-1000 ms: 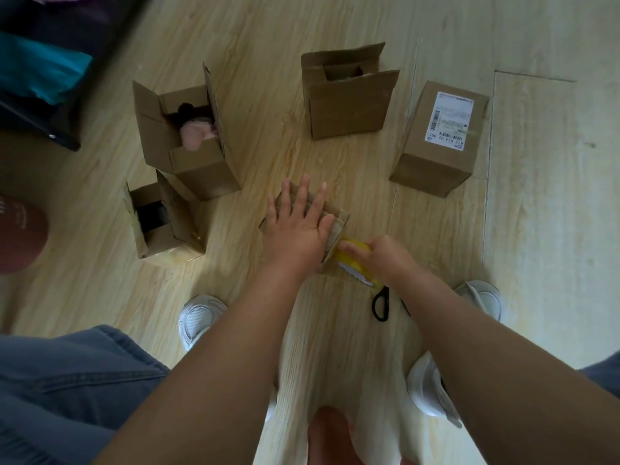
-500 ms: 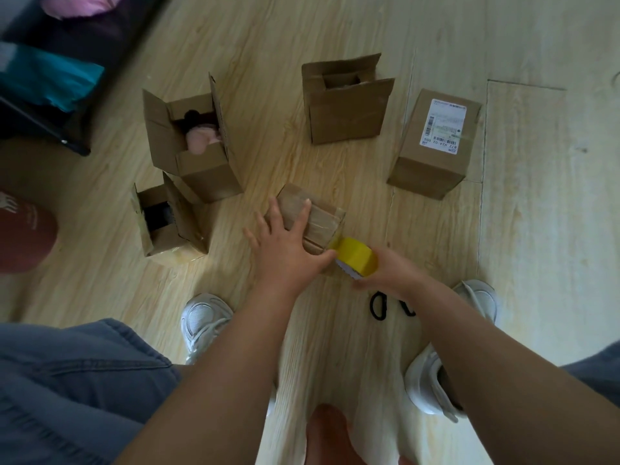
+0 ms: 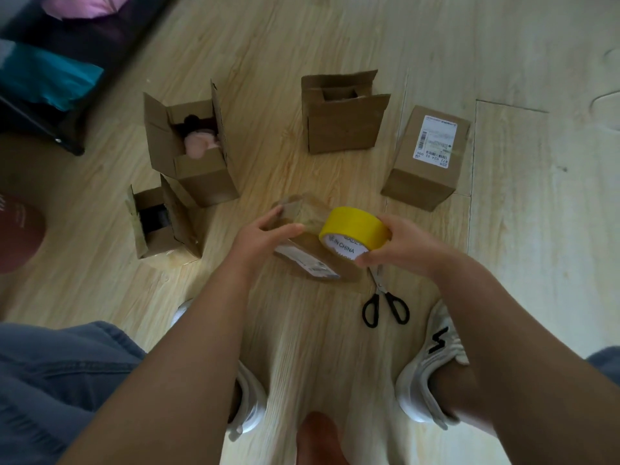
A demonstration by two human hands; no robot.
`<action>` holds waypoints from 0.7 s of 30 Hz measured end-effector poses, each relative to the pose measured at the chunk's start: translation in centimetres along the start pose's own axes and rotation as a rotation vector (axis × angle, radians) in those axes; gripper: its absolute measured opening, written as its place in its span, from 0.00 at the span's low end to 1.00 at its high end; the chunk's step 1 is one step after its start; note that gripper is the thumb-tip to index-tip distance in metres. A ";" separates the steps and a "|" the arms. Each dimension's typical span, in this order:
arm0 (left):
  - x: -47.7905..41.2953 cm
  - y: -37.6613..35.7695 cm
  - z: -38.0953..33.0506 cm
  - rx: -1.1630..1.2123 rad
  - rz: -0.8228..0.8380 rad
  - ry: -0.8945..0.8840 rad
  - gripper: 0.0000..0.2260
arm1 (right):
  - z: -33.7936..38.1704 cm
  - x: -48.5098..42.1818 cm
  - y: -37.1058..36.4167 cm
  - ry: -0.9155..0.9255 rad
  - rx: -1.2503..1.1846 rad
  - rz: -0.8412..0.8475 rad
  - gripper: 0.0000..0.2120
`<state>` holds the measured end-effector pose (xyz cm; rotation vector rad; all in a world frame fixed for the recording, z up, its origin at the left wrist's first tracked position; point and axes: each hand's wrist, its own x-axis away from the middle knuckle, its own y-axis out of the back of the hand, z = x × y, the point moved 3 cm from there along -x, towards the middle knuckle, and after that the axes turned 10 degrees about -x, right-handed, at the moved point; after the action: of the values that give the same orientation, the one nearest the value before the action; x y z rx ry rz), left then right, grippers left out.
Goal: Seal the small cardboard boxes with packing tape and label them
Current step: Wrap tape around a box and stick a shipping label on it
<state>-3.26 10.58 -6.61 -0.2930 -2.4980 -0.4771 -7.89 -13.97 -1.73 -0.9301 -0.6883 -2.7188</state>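
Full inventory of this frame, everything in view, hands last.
held box: 1, brown, centre, in the left hand
tape roll: 1, yellow, beside the held box, in the right hand
scissors: 1, black handles, on the floor by the right shoe
open boxes: 3, brown, two at left, one top centre
pink thing: 1, pink, inside the upper left open box
closed box: 1, brown with white label, right
floor: 1, light wood, under everything
shoes: 2, white, bottom
left hand: 1, grips the held box
right hand: 1, grips the tape roll
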 end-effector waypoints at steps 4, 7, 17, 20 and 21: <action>-0.7 0.0 1.9 0.094 -0.052 0.031 0.26 | 1.9 0.3 -1.5 0.047 0.017 0.054 0.25; -0.6 -0.1 2.0 0.136 -0.108 0.067 0.17 | 3.6 0.0 -3.5 0.094 0.017 0.086 0.19; -3.2 -0.4 5.4 0.105 -0.178 0.136 0.19 | 5.1 -3.1 -6.1 0.123 -0.027 0.097 0.10; -3.7 -0.8 5.7 0.042 -0.173 0.097 0.19 | 5.4 -4.0 -6.0 0.120 -0.080 0.093 0.12; -3.8 -0.9 5.6 0.030 -0.186 0.083 0.19 | 5.5 -4.4 -6.0 0.120 -0.087 0.097 0.11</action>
<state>-3.26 11.57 -13.33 -0.0274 -2.4601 -0.5144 -3.44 -6.01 -2.80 -0.7883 -0.4934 -2.7103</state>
